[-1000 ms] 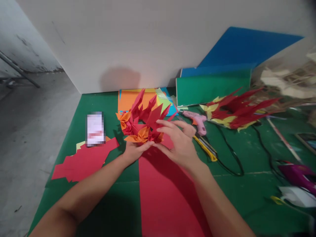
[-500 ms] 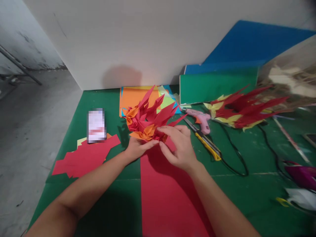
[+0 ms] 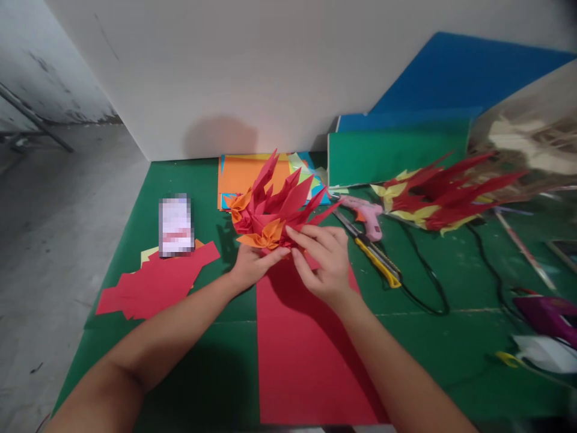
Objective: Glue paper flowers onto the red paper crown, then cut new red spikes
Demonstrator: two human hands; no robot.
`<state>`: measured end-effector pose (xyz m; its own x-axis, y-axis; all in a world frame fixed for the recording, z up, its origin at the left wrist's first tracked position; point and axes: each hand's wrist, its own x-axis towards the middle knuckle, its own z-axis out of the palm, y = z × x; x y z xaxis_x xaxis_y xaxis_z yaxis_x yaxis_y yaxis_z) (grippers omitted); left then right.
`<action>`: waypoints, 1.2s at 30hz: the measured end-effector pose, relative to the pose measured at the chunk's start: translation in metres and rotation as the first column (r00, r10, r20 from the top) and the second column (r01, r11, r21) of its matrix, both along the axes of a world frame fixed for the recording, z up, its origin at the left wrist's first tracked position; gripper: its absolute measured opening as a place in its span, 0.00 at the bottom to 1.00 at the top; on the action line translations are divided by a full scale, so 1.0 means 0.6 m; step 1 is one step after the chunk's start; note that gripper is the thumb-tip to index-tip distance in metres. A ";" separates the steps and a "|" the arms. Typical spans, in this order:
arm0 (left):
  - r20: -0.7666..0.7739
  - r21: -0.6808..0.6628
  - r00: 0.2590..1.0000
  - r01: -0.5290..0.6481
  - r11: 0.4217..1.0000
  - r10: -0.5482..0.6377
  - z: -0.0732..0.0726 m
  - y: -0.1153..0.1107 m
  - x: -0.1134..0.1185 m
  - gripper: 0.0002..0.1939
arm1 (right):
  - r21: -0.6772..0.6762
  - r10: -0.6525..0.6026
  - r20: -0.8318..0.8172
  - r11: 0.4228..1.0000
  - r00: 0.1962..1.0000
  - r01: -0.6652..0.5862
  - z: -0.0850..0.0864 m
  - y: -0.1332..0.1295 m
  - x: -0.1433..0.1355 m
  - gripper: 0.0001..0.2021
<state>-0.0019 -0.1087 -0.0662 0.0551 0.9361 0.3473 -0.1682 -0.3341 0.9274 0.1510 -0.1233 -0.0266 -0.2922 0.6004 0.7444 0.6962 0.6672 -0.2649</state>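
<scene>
Between my hands is a folded-paper ornament [image 3: 288,198] with long red spikes and orange flower-like pieces along its lower edge. My left hand [image 3: 253,264] supports it from below, thumb along the near rim and the other fingers hidden beneath. At the near right side, my right hand [image 3: 322,255] pinches the rim with thumb and fingertips. Just what lies between those fingertips is hard to see. A long red paper sheet [image 3: 311,361] lies on the table under both hands.
A phone [image 3: 175,225] rests by red paper pieces [image 3: 155,288] at left. Rightward are a pink glue gun [image 3: 367,213] with a black cord, a yellow cutter [image 3: 376,261] and a red-and-yellow paper ornament [image 3: 451,198]. Coloured sheets [image 3: 252,174] lie behind, near a green board [image 3: 396,159].
The ornament has tipped slightly in my hands, its spikes shifting a little to the left. Both hands keep their hold; the whole view has moved slightly.
</scene>
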 end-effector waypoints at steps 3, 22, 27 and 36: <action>-0.043 -0.001 0.999 -0.005 1.000 0.005 -0.002 0.002 0.000 0.14 | -0.012 -0.007 -0.003 1.000 1.000 0.007 -0.001 0.002 0.002 0.19; -0.063 -0.001 0.998 -0.022 1.000 0.022 -0.001 0.005 0.009 0.14 | -0.010 -0.087 0.030 0.996 0.996 0.088 -0.007 0.003 0.004 0.19; -0.068 -0.037 0.997 -0.029 0.999 0.026 0.001 0.002 0.007 0.15 | -0.024 -0.076 0.012 0.997 0.997 0.076 -0.008 0.000 0.002 0.22; -0.052 -0.058 0.998 -0.046 0.997 0.043 0.005 -0.003 0.009 0.16 | -0.027 -0.069 0.000 0.997 0.998 0.069 -0.002 -0.006 -0.001 0.20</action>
<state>0.0033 -0.1107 -0.0634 0.0296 0.9568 0.2893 -0.1064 -0.2847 0.9527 0.1505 -0.1268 -0.0281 -0.2490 0.6386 0.7282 0.7398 0.6106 -0.2825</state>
